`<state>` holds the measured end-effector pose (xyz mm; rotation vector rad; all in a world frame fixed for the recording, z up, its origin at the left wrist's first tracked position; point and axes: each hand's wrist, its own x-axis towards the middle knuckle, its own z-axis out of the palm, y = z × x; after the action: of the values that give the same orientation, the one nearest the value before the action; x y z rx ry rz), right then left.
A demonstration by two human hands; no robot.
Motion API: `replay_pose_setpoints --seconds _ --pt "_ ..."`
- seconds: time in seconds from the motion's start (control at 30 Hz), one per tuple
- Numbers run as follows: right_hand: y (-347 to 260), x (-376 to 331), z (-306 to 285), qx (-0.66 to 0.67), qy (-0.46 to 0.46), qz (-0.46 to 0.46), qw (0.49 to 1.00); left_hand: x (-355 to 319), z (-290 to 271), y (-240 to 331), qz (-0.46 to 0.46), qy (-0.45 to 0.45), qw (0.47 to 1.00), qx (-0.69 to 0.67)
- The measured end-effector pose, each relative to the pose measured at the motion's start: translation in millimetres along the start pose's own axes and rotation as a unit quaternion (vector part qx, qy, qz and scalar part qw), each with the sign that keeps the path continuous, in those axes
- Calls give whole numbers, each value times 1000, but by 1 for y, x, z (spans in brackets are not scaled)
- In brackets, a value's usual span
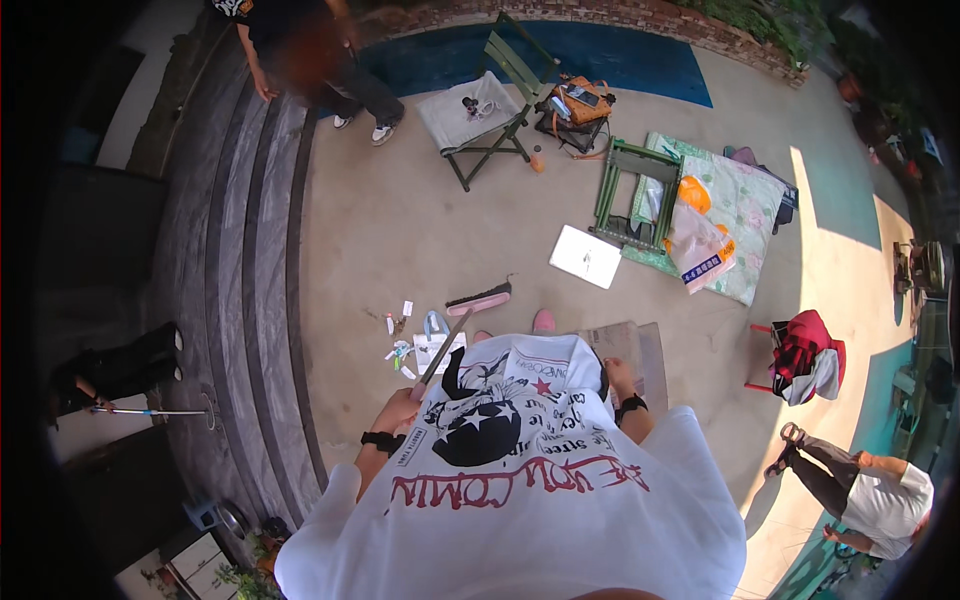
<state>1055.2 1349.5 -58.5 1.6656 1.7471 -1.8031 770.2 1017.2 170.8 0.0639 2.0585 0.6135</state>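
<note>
My left hand (399, 410) is closed around the handle of a broom (480, 301), whose pink and dark head rests on the floor ahead of me. Beside the broom lie scattered small paper scraps (401, 350), a light-blue looped thing (435, 325) and a white sheet (440, 352). On the other side of my body, my right hand (621, 377) looks closed; what it holds, if anything, is hard to make out. Near it lies a flat brown cardboard-like piece (612, 341) with a greyish sheet (651, 362). My white printed shirt hides part of the floor.
Ahead stand a folding chair (470, 115), a bag (583, 100) and a green stool frame (640, 190) on a patterned mat (750, 190). A white flat box (585, 257) lies nearby. Dark steps (255, 250) run along the left. Other people stand around; red clothes (808, 350) cover a stool.
</note>
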Motion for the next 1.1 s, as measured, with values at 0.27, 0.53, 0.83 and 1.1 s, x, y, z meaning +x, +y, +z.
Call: replay_pose_setpoints --seconds 0.27,0.53,0.83,1.1 --pt "19 -5 16 88 1 -61 994 -5 -5 63 18 -37 987 157" --pt "42 -10 -27 114 42 104 987 5 -13 153 11 -145 988 -50" --pt "44 3 -48 157 59 153 974 4 26 183 62 -70 995 31" --pt "-28 38 -35 89 31 -39 995 64 5 153 51 -78 996 -16"
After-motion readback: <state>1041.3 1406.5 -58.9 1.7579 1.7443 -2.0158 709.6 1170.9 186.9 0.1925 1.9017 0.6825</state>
